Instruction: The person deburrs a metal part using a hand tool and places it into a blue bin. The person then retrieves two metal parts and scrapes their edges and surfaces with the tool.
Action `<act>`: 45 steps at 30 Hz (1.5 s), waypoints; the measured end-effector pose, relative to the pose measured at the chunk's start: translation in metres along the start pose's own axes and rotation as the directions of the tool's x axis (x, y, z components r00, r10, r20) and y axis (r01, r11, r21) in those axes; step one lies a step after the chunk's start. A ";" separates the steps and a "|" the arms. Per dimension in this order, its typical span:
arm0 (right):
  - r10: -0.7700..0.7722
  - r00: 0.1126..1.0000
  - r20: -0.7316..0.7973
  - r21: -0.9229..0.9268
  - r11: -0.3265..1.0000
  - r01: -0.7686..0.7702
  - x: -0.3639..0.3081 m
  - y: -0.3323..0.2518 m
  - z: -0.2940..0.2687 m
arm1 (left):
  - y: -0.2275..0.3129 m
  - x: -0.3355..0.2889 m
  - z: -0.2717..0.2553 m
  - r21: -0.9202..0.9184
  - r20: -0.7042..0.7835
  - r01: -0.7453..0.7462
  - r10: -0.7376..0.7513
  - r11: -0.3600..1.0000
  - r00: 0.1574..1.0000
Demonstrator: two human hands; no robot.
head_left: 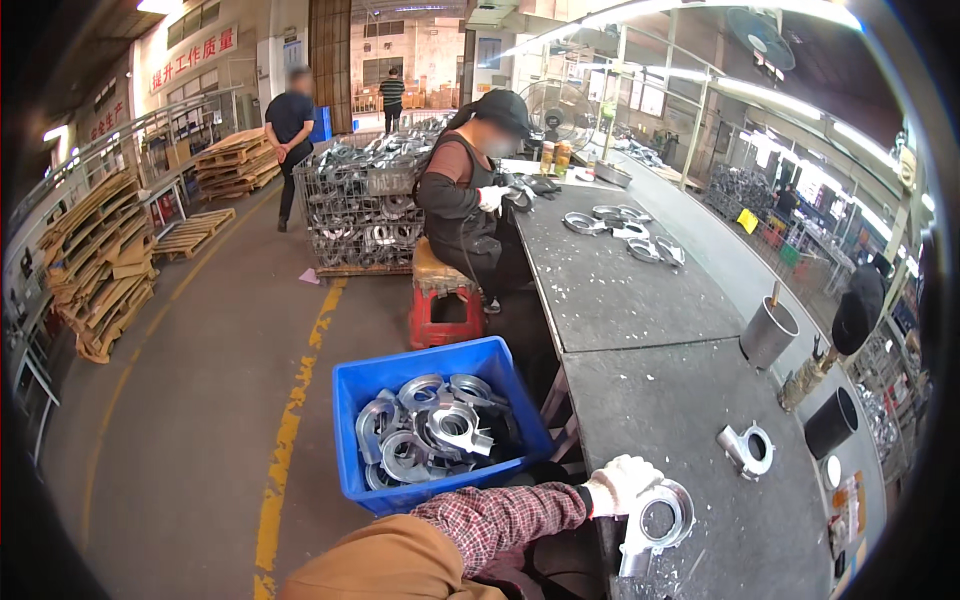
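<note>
My left hand [624, 484], in a white knit glove, reaches in from the lower edge in a plaid sleeve. Its fingers are curled at the upper left rim of a silvery cast metal housing [676, 508], a ring with a flat spout. This housing is at the near edge of the dark worktable [640, 400], its spout toward me. My right hand is not in view. A second metal housing [735, 452] lies farther right on the table. Left of the table, a blue bin [356, 478] holds several similar housings [455, 428].
A co-worker [465, 190] sits on a red stool [440, 318], handling a part. More housings [630, 228] lie at the far table end. Metal cylinders [770, 332] line the right edge. Behind stand a wire cage [360, 215] of parts and stacked pallets [100, 255].
</note>
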State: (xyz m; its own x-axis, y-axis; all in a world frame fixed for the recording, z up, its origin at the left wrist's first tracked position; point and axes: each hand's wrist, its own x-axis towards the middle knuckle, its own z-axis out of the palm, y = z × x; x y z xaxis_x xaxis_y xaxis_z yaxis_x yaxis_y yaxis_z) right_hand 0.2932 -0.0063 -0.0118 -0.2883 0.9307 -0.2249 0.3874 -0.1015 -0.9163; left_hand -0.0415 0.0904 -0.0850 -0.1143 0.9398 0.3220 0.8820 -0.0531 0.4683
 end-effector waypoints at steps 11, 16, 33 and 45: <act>-0.058 0.998 0.036 -0.045 0.997 0.060 0.007 0.018 -0.008 | 0.005 -0.002 -0.001 0.029 0.047 0.021 -0.023 0.999 0.999; 0.048 0.999 -0.002 -0.039 0.998 -0.048 0.003 0.001 -0.009 | 0.003 -0.003 -0.008 -0.027 0.054 0.001 0.000 1.000 0.999; 0.107 0.979 0.176 0.321 0.934 -0.160 0.002 -0.041 0.016 | 0.007 -0.003 -0.007 -0.177 0.060 -0.052 0.063 0.983 0.996; 0.227 0.923 0.311 -0.621 0.784 0.016 0.007 -0.045 0.003 | -0.023 0.003 -0.009 -0.053 -0.245 -0.295 0.274 0.954 0.930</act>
State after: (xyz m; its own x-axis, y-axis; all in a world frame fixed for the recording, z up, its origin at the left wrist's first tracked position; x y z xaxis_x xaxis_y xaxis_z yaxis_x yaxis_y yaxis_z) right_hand 0.2708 0.0035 0.0265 -0.4505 0.7267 -0.5187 0.8426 0.1538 -0.5162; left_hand -0.0660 0.0910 -0.0877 0.0231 0.7770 0.6291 0.8510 -0.3455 0.3954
